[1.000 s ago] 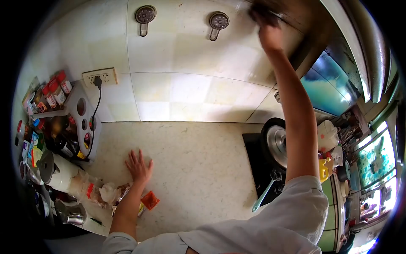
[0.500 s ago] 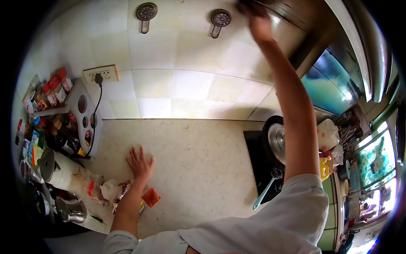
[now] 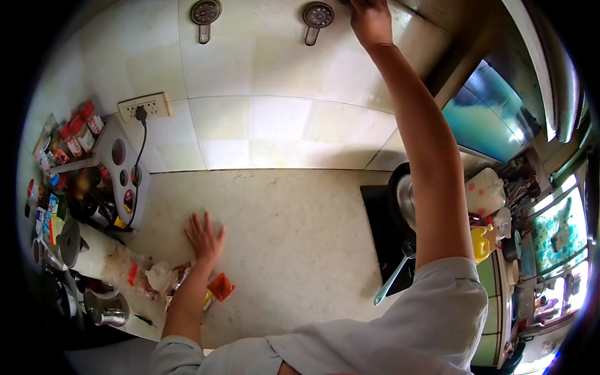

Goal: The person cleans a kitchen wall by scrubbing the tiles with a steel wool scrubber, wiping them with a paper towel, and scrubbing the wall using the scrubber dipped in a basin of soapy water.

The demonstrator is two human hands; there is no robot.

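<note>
My left hand [image 3: 204,238] lies flat on the pale countertop [image 3: 287,244], its fingers spread and nothing in it. Beside that wrist is a small orange-red packet [image 3: 221,287]. Reaching up to the tiled wall [image 3: 250,69], my right hand [image 3: 373,24] is at the top edge of the view, with its fingers curled. Something dark shows by its fingertips, mostly cut off by the frame, so I cannot make out what it is. Left of this hand, a round dark hook [image 3: 318,15] is fixed to the tiles; a second hook [image 3: 205,14] is farther left.
A black cooktop [image 3: 375,219] bears a pan [image 3: 400,187], partly behind my right arm, and a turquoise-handled utensil [image 3: 390,284]. At left stand a grey spice rack [image 3: 125,169], a paper roll [image 3: 94,250] and a metal pot [image 3: 112,310]. A cord hangs from the socket [image 3: 145,107].
My right hand, blurred before, has shifted slightly left and up along the wall. My left hand stays flat on the countertop. The view has tilted a little.
</note>
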